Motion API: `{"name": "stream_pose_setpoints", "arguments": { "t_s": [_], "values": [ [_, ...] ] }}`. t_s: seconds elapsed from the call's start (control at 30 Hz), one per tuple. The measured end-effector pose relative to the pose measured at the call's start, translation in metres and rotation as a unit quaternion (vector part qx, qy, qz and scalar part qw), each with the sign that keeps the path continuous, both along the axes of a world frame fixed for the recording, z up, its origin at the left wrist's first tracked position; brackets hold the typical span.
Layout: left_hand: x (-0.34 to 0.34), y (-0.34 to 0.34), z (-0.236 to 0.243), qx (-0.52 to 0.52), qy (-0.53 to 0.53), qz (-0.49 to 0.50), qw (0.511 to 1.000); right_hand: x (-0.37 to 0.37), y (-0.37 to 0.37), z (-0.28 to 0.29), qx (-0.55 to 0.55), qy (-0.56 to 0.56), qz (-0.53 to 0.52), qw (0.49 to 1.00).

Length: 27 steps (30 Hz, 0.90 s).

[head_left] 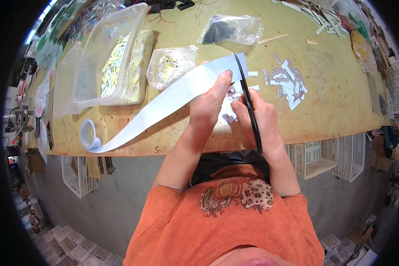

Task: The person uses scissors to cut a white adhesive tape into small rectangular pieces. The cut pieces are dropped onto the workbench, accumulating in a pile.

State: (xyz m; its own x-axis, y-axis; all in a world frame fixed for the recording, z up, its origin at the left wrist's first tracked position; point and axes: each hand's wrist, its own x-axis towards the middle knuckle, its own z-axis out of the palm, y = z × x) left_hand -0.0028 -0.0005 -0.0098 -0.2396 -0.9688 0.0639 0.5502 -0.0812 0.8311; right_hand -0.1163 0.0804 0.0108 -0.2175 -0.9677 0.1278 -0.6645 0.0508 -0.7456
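Observation:
A long white strip (164,99) runs from a roll (89,133) at the table's front left up to my left hand (213,95), which pinches its far end with the thumb on top. My right hand (261,122) grips black scissors (248,102), whose blades lie across the strip near its end, just right of my left thumb. Small white cut pieces (229,116) lie beneath and between my hands. A loose pile of white and grey pieces (290,86) lies to the right of them.
The worktable (337,106) holds a plastic bin of pale pieces (115,66), a bag of pieces (168,66), a bag of dark small items (219,31), and sticks (330,22) at the back right. Crates (312,159) stand below the front edge.

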Motion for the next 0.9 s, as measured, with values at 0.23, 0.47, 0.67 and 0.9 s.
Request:
{"name": "stream_pose_setpoints", "arguments": {
  "t_s": [0.23, 0.47, 0.67, 0.9],
  "values": [
    [0.003, 0.000, 0.000, 0.037, 0.003, -0.027, 0.999, -0.003, 0.001, 0.004, 0.033, -0.128, 0.023, 0.991],
    [0.001, 0.000, 0.010, 0.000, -0.014, 0.028, 1.000, -0.013, -0.006, 0.006, 0.086, -0.502, 0.043, 0.860],
    [0.006, 0.001, 0.010, 0.030, 0.022, -0.084, 0.996, -0.007, -0.031, 0.023, 0.011, -0.524, 0.004, 0.852],
    [0.000, 0.004, 0.012, 0.060, 0.040, -0.025, 0.997, -0.015, -0.042, 0.021, -0.029, -0.541, -0.009, 0.841]
  ]
}}
